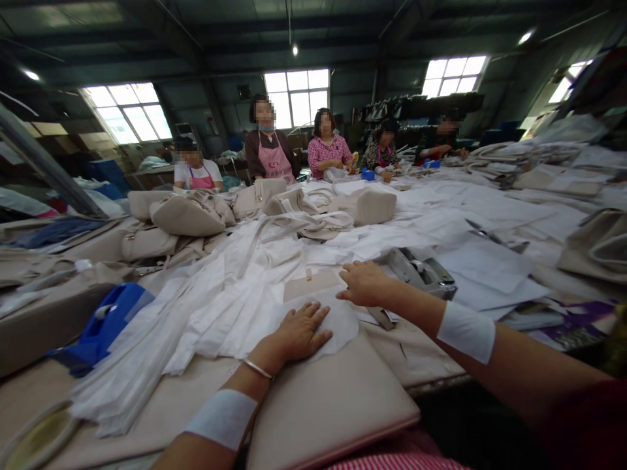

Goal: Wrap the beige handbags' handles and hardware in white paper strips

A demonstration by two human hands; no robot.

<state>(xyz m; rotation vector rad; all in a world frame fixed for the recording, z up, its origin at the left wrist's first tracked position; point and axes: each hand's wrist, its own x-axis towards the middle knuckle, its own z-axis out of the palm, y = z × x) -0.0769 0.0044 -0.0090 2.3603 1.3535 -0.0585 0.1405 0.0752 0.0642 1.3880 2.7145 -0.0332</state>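
A beige leather-like bag [337,405] lies flat in front of me, its near edge at my lap. Over its upper part is a thin white sheet [340,329]. My left hand [301,331] rests on that sheet with its fingers spread. Just beyond it, my right hand [365,284] hovers at the sheet's far right side, fingers slightly bent and apart, with nothing visible in them. A beige flap with a small gold clasp [309,275] shows past the sheet. Close behind my right hand stands a grey metal tape dispenser [416,271].
A blue tape dispenser [105,323] stands on the left, beside a heap of white paper strips [210,300]. A tape roll [36,437] lies near left. Beige handbags [189,214] pile up beyond. White sheets [490,261] cover the right side. Several co-workers [272,153] are across the table.
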